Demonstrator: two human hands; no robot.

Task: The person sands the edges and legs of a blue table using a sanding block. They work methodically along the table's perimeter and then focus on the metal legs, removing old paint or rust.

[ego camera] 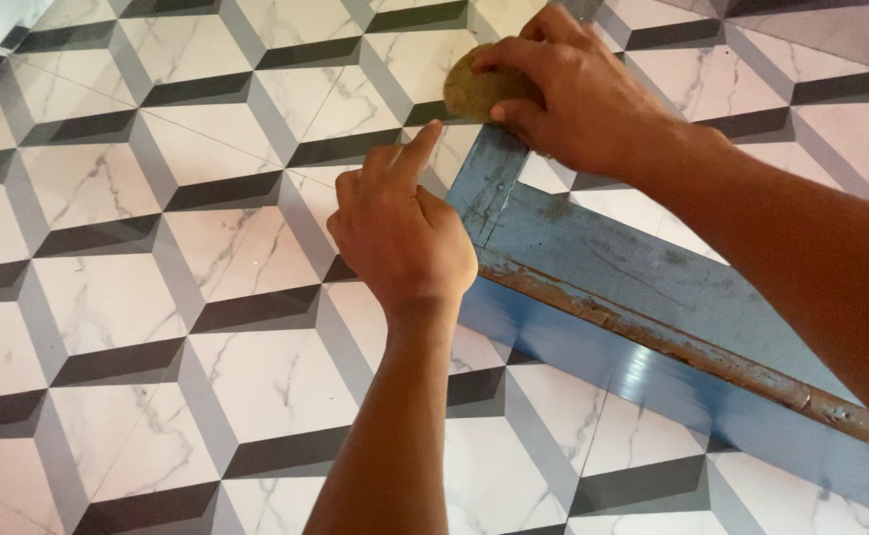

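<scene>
Right hand point(578, 89) gripping brown pad point(474, 91), pressed on corner of blue frame point(613, 267) over tiled floor point(137, 248). Left hand point(400, 233) loosely curled, forefinger touching frame's corner. Rust along near edge; sanding seemingly far from finished.

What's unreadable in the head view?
- Brown pad: mostly covered by the right hand; its shape is unclear.
- Blue frame: cut off by the right edge; the arm hides part of it.
- Left hand: fingers curled under, so contact with the frame is unclear.
</scene>
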